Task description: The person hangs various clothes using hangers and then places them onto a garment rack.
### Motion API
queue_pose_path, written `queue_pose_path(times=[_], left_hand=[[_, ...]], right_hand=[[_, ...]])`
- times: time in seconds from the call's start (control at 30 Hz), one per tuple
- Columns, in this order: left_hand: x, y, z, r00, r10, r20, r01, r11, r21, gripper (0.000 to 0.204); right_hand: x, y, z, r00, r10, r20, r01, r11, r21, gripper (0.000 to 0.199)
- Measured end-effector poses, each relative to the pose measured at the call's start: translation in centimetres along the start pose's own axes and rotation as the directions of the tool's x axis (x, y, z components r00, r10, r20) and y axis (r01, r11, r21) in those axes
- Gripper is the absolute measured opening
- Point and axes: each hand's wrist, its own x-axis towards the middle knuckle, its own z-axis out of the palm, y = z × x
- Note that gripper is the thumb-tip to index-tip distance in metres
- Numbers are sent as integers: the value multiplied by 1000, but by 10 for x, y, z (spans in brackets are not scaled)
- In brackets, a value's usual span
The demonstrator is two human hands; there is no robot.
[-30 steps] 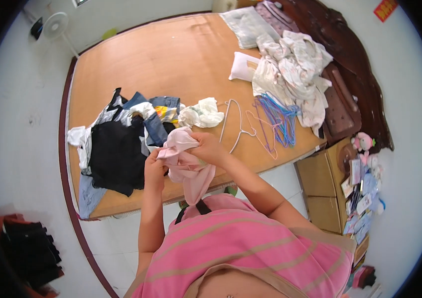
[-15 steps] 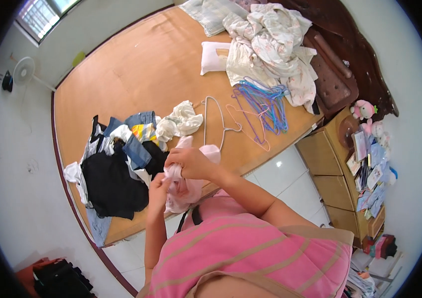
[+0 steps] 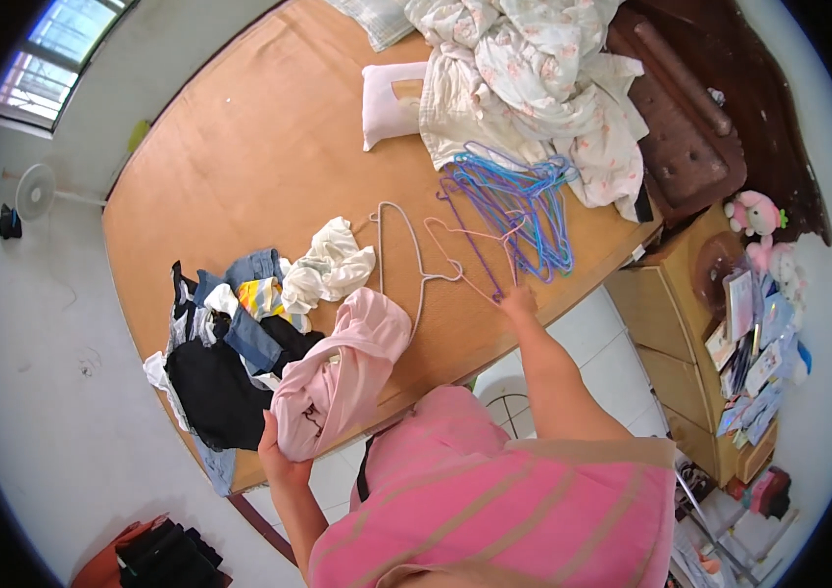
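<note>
A light pink garment [image 3: 342,367] lies bunched and partly spread near the table's front edge. At its lower left corner my left hand [image 3: 282,459] grips the cloth. My right hand [image 3: 518,302] reaches out to the right and is closed on the near end of a pink clothes hanger [image 3: 448,231]. Next to that hanger lies a pile of blue and purple hangers [image 3: 534,211]. Between the garment and the pink hanger rests a white hanger [image 3: 420,257], its near end close to the garment.
Left of the garment is a heap of clothes, with a black piece [image 3: 210,392], denim and a white cloth [image 3: 333,263]. Farther back lie a small pillow [image 3: 389,113] and a crumpled floral quilt [image 3: 534,73]. A wooden cabinet [image 3: 666,333] stands right of the table [image 3: 240,167].
My right hand has left the pink garment and moved right to the pink hanger, which has shifted slightly. The garment, bunched between both hands before, now lies spread out with my left hand at its corner.
</note>
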Motion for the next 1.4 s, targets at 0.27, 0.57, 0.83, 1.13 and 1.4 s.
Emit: queue_pose_path(times=[0.27,0.57,0.83,1.13,1.4], left_hand=[[15,-16,22,991,98,-87,-85,985,148,47],[30,-23,60,998,-58,27,58,998,-2,49],[41,-31,36,979,205,-19,-184,909,374,37],[30,-4,2,851,525,14,-456,725,517,28],[17,15,-43,845,532,51,-492,737,463,25]], right_hand=[[0,33,56,994,104,-34,-107,990,-91,38],[-41,-39,23,913,381,-148,-44,451,891,17],[-120,-56,-45,870,299,392,-345,-199,917,18],[-112,-51,22,840,145,523,-437,-392,810,15],[-120,-65,78,908,406,-101,-199,632,749,19]])
